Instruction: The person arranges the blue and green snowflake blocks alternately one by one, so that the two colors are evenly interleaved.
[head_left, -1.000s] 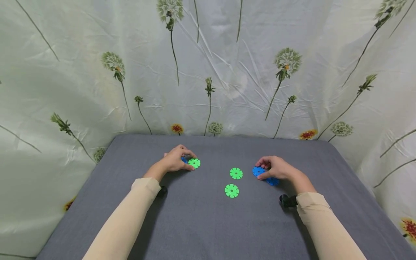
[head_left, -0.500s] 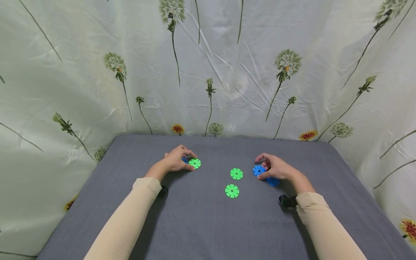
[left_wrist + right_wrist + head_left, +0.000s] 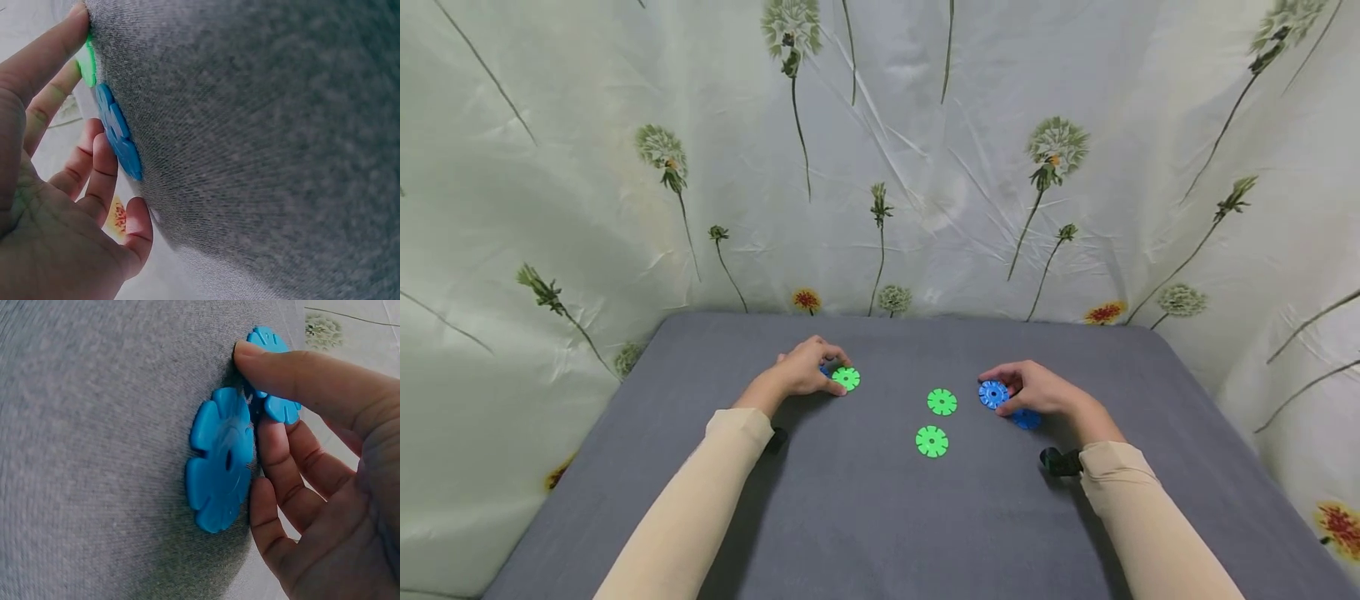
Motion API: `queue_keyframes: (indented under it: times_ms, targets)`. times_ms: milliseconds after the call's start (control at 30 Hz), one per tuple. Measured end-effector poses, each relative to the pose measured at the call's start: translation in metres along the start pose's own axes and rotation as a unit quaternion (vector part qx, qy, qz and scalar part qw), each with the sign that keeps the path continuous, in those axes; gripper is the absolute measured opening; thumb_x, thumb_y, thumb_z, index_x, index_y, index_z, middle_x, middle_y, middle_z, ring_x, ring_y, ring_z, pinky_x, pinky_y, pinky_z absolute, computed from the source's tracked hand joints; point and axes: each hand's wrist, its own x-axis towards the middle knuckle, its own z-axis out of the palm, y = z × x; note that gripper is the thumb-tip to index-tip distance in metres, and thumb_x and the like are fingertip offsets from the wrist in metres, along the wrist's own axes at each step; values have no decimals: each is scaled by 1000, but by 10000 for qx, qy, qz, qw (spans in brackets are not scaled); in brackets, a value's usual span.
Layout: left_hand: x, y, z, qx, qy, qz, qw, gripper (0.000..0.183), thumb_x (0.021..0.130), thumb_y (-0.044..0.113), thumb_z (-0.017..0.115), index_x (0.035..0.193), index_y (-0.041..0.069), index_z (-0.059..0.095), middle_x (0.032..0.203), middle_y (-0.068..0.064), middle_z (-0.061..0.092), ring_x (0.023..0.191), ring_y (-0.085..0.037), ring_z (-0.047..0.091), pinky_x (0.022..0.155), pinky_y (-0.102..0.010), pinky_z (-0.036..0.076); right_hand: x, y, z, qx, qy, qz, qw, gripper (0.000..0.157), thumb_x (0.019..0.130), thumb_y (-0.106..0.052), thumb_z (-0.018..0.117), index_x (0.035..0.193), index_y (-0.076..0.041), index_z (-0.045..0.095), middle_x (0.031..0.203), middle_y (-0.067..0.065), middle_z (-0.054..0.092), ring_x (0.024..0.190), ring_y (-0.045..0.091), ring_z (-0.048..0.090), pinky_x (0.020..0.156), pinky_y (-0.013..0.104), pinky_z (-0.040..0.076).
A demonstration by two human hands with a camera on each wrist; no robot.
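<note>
Two loose green discs: lay clock-centre.
Left hand: pinched a green disc at ten o'clock.
Right hand: pinched a blue disc at two.
Both grips: seemingly picking up; next move likely needed steadiness.

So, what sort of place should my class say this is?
Probably an indoor tabletop work area, though no wider room shows: a grey cloth-covered table, a pale flower-printed sheet behind it and at both sides, and two green notched discs lying on the table.
</note>
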Motion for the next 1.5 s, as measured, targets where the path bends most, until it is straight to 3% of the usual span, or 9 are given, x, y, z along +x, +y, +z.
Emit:
queue_keyframes:
  times_ms: [233,467,1000,1267,1500]
  targets:
    - [-5,-1,0,-33,-45,3,10000,37,89,32,91,123,33,78,148,-12,54,139,-39,52,116,-81,22,-1,0,2,153,-167,-106,9997,66,85,-2,87,145,4,63,119,16,71,94,20,54,78,27,46]
    - [-6,0,0,-61,-26,-15,10000,37,89,31,91,123,32,78,145,-11,55,136,-36,52,116,-80,23,1,2,2,218,-146,-79,9996,64,85,0,85,145,3,64,127,20,69,99,21,58,84,31,50]
    - [-6,1,-3,-28,-16,-17,10000,37,89,31,91,124,31,78,147,-11,55,140,-38,51,117,-82,20,-1,5,4,387,87,-27,9992,57,87,-9,88,138,4,67,109,11,64,97,21,57,82,30,48]
    - [-5,1,-3,-1,3,0,10000,37,89,33,91,124,32,78,148,-11,55,139,-38,51,117,-80,22,3,7,6,400,473,31,9981,50,88,-14,90,129,4,67,105,12,64,91,18,57,77,24,49]
    - [-4,2,-2,-9,21,16,10000,37,89,33,91,124,32,78,147,-11,55,139,-38,51,117,-81,21,11,2,10,229,824,69,9963,49,87,-18,92,126,2,69,104,11,65,91,18,59,79,26,50]
